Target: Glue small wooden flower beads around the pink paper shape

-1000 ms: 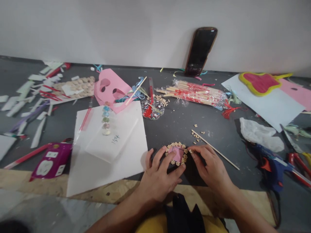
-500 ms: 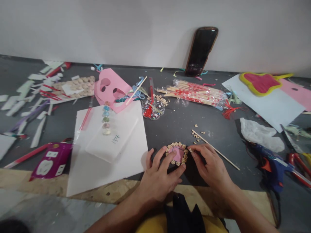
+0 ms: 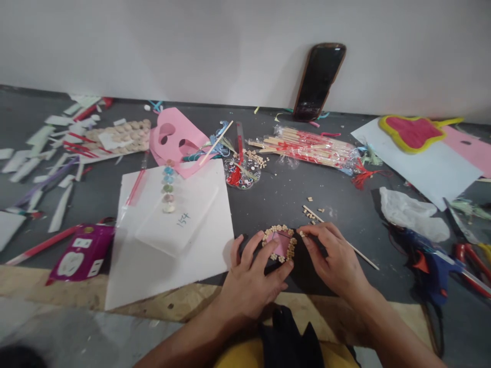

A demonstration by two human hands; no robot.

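A small pink paper piece [image 3: 283,244] lies on the dark table, edged with a ring of little cut wooden bits [image 3: 291,248]. My left hand [image 3: 249,276] steadies it, thumb and fingers on its rim and one fingertip on the pink middle. Just right of the ring, my right hand [image 3: 333,255] pinches a tiny wooden bit [image 3: 303,233] between thumb and forefinger, slightly apart from the ring. Several loose wooden bits [image 3: 310,215] lie above that hand. A thin wooden stick [image 3: 360,254] passes partly behind it.
A blue glue gun [image 3: 433,266] and scissors [image 3: 466,245] lie at right, near crumpled white plastic [image 3: 406,207]. White board [image 3: 172,260] lies at left beside a purple packet [image 3: 82,253]. Behind are bagged sticks [image 3: 307,145], a pink mask [image 3: 178,135] and a leaning phone [image 3: 319,82].
My right hand has shifted slightly to the right and up, away from the ring, still pinching the small wooden bit. My left hand has stayed in place.
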